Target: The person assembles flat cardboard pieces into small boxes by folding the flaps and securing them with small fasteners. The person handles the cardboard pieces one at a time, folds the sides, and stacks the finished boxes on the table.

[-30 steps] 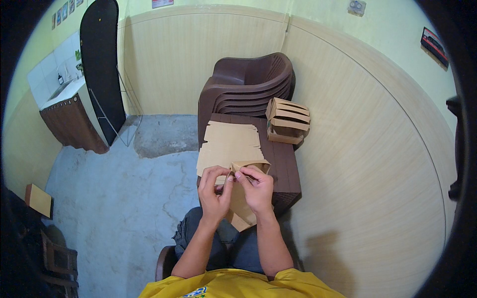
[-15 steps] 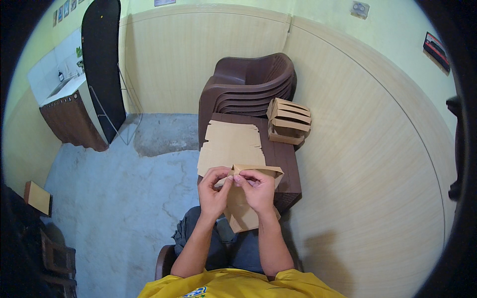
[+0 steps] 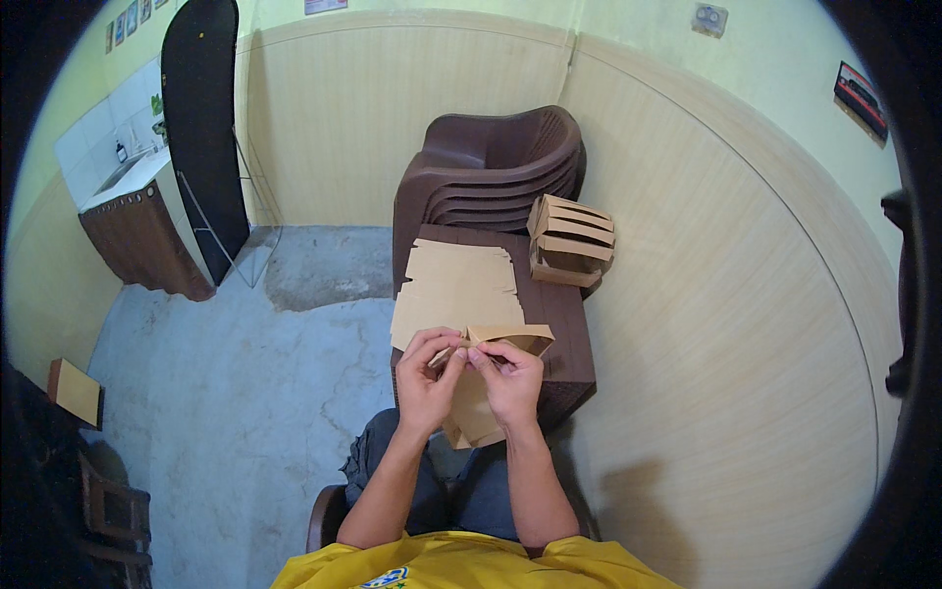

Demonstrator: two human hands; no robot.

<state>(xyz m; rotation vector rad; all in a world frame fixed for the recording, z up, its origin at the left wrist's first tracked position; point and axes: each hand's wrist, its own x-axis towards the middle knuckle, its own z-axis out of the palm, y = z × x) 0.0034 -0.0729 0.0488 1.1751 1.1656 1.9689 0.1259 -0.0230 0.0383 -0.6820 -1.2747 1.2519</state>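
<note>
A brown cardboard box [image 3: 475, 416], partly folded up, is held above my lap at the near edge of the table. My left hand [image 3: 428, 378] pinches the box's far left corner between thumb and fingers. Right beside it, my right hand [image 3: 509, 376] grips the same corner, thumbs nearly touching. One side wall of the box stands up beyond my right fingers. The pinched corner itself is mostly covered by my fingertips. Just past my hands, flat cut cardboard sheets [image 3: 459, 285] with notched edges lie on the table.
The brown table [image 3: 559, 339] carries several folded cardboard boxes [image 3: 571, 240] at its far right. Behind it rise stacked brown plastic chairs [image 3: 500, 162]. A panelled wall [image 3: 726, 294] runs close along the right. Far left are a curtained sink counter [image 3: 147, 226] and a black upright board [image 3: 203, 128].
The held box has tilted slightly, its lower end drawn up a little and its standing wall shifted slightly left. Both hands keep pinching the corner.
</note>
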